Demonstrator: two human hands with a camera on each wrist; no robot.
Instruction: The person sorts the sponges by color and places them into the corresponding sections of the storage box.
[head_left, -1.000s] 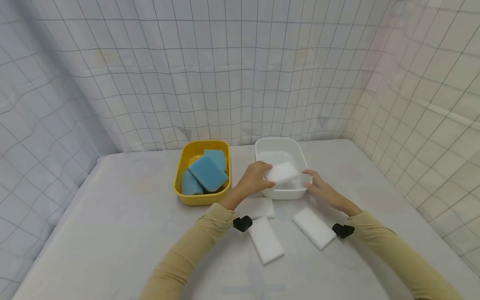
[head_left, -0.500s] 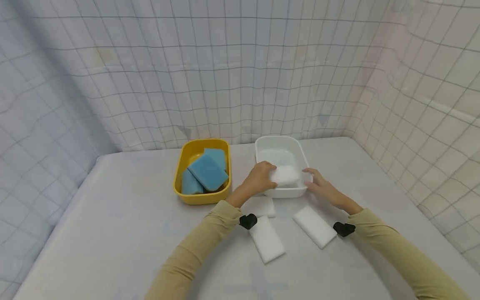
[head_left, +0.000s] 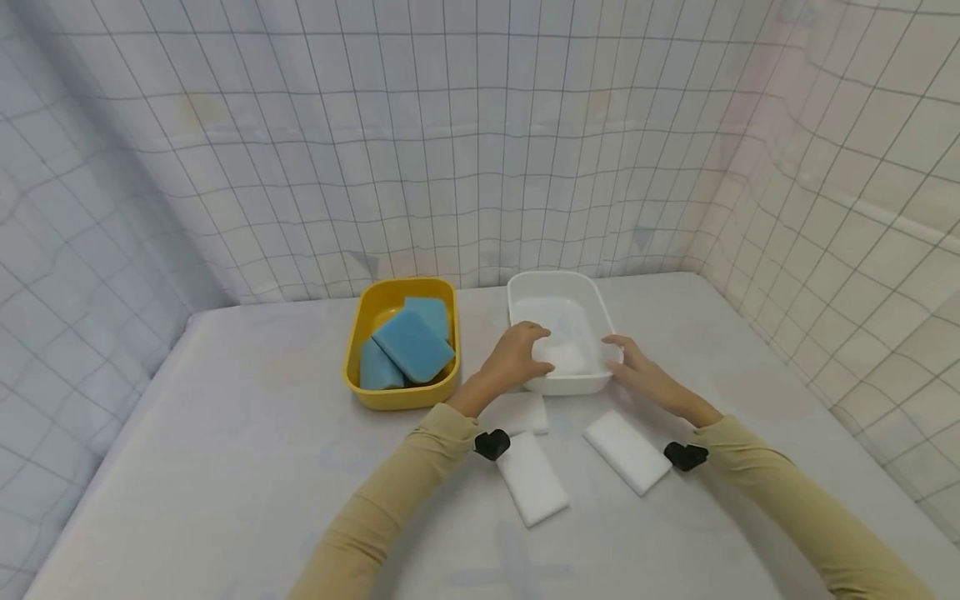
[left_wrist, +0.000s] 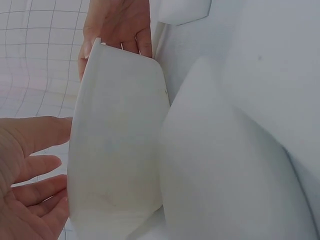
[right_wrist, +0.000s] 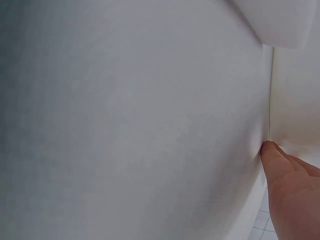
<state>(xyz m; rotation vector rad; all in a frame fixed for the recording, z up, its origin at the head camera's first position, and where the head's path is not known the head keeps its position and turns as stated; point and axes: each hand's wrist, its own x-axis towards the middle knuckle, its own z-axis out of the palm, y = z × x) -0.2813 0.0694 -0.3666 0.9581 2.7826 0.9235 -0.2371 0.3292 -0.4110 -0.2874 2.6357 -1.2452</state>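
Note:
My left hand (head_left: 513, 354) hovers at the left side of a white plastic tub (head_left: 566, 385), thumb and fingers spread apart. Inside the tub, just right of those fingertips, lies a white sponge (head_left: 568, 358), blending with the tub's floor. In the left wrist view the left fingers (left_wrist: 45, 192) show nothing between them, behind the tub's wall (left_wrist: 115, 130), which may hide their tips. My right hand (head_left: 648, 375) holds the tub's right front corner, its thumb low against the wall in the right wrist view. In front lie three white sponges: one (head_left: 517, 413), another (head_left: 532, 479) and a third (head_left: 628, 452).
A yellow tub (head_left: 401, 401) with several blue sponges (head_left: 415, 346) stands left of the white one, close to the left forearm. A grid-patterned curtain (head_left: 420, 150) rises behind the table (head_left: 225, 433) and along both sides.
The left hand lowered the white sponge into the white tub and let go of it; its fingers are now apart from it. The right hand has stayed at the tub's corner.

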